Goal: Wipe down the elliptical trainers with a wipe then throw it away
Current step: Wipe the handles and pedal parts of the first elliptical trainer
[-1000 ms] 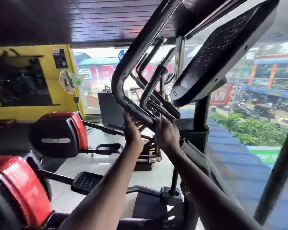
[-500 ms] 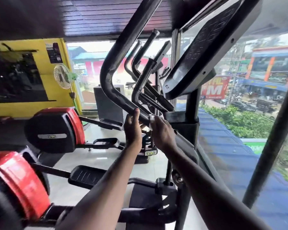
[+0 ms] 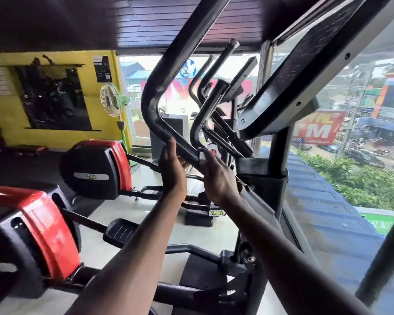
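Starting at nine o'clock, two red-and-black flywheel housings (image 3: 96,169) sit along the left, with a pale fan (image 3: 110,100) against the yellow wall (image 3: 93,114) above them. Toward the centre, the left hand (image 3: 172,171) reaches up with fingers fairly straight, its fingertips touching the underside of the black handlebar (image 3: 168,92), which bends and climbs toward twelve o'clock. Just to the right, at about one o'clock from the left hand, the right hand (image 3: 215,176) presses a small white wipe (image 3: 201,153) against the lower run of the same bar; only a sliver of the wipe shows above its fingers, and whether those fingers curl round the bar cannot be told. The two hands are close together but not touching, with the wipe at the right hand's fingertips, between them on the bar. At two o'clock the dark console (image 3: 305,71) tilts overhead, and a window (image 3: 350,155) fills the right edge.
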